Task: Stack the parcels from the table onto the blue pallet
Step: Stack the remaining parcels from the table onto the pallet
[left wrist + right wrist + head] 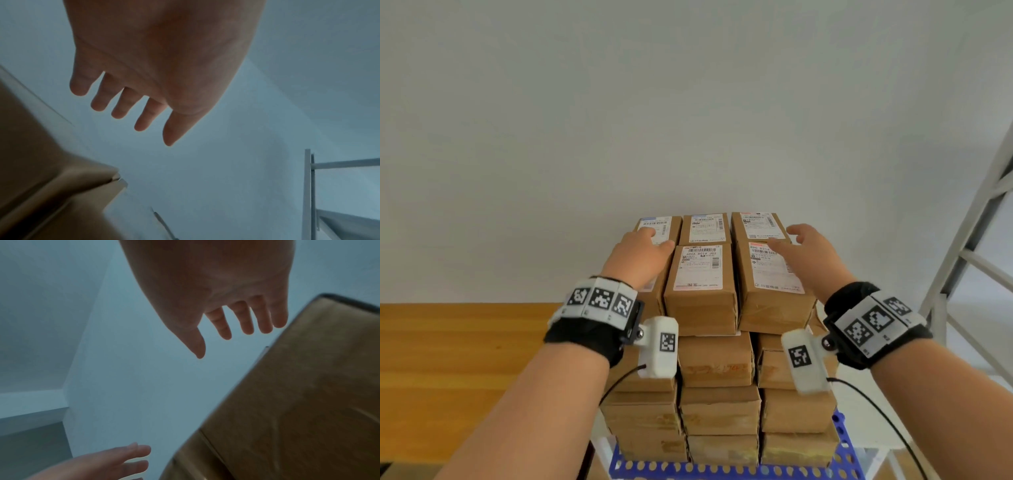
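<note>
Brown cardboard parcels with white labels stand in a tall stack (719, 363) on the blue pallet (736, 469). The top layer shows several parcels, with one labelled parcel (700, 277) at front centre. My left hand (645, 251) hovers open over the top left parcels, fingers straight and spread (121, 105). My right hand (803, 245) hangs open over the top right parcel (774, 274), fingers spread (242, 324). Neither hand holds anything. A parcel edge (298, 394) fills the lower right of the right wrist view.
A wooden table (458, 370) lies to the left of the stack. A white metal frame (969, 267) stands at the right. A plain white wall (688, 102) is behind the stack.
</note>
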`<state>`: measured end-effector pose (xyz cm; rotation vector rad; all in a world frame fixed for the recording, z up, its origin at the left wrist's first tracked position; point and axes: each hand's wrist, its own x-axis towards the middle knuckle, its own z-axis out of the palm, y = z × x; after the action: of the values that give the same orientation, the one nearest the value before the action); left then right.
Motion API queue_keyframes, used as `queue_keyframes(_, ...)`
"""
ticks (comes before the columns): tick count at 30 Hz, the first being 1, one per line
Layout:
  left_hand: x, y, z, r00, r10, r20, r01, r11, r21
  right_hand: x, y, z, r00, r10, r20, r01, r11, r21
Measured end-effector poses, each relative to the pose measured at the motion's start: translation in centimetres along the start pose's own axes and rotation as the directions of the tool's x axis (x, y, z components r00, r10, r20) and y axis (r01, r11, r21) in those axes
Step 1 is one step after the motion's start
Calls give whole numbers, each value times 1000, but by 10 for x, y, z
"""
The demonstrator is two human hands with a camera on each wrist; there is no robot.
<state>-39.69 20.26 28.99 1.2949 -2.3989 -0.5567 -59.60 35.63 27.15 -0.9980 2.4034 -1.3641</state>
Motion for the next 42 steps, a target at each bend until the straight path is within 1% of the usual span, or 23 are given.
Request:
queue_keyframes(2, 13, 6, -11, 999, -6, 45, 6, 1000, -2, 11, -12, 0, 999, 4, 41, -2, 999, -43)
queue_keyframes(4, 27, 9, -18, 995, -12, 104, 8, 999, 41, 21, -28, 0, 996, 10, 88, -4, 997, -77)
queue_keyframes(6, 43, 12, -23, 984, -40, 172, 19, 993, 120, 35, -45, -1, 989, 32, 143, -13, 991, -132)
queue_keyframes(9, 61, 21, -29, 962, -81, 261, 14, 969, 246, 56, -62, -2, 974, 116, 196, -68, 970, -235)
queue_keyframes(11, 71, 26, -31, 955, -113, 274, 22, 948, 317, 68, -64, -1, 963, 158, 219, -77, 938, -338)
queue_keyframes(14, 81, 30, -33, 946, -139, 293, 5, 911, 413, 85, -62, 5, 946, 205, 253, -54, 864, -500)
queue_keyframes(19, 96, 28, -29, 927, -192, 323, 1, 862, 507, 103, -58, 18, 928, 264, 263, -64, 807, -586)
queue_keyframes(24, 101, 26, -28, 923, -204, 327, 13, 865, 501, 109, -51, 26, 928, 278, 246, -60, 767, -639)
queue_keyframes(33, 100, 25, -28, 924, -200, 327, 14, 870, 493, 106, -51, 30, 933, 247, 262, -20, 762, -648)
queue_keyframes(35, 98, 25, -30, 926, -202, 319, 22, 872, 489, 104, -51, 27, 935, 247, 253, -34, 774, -632)
queue_keyframes(39, 93, 29, -37, 934, -191, 301, 26, 879, 476, 100, -54, 18, 946, 239, 221, -86, 838, -538)
queue_keyframes(42, 83, 37, -47, 943, -170, 284, 19, 884, 466, 95, -58, 11, 952, 226, 209, -100, 869, -485)
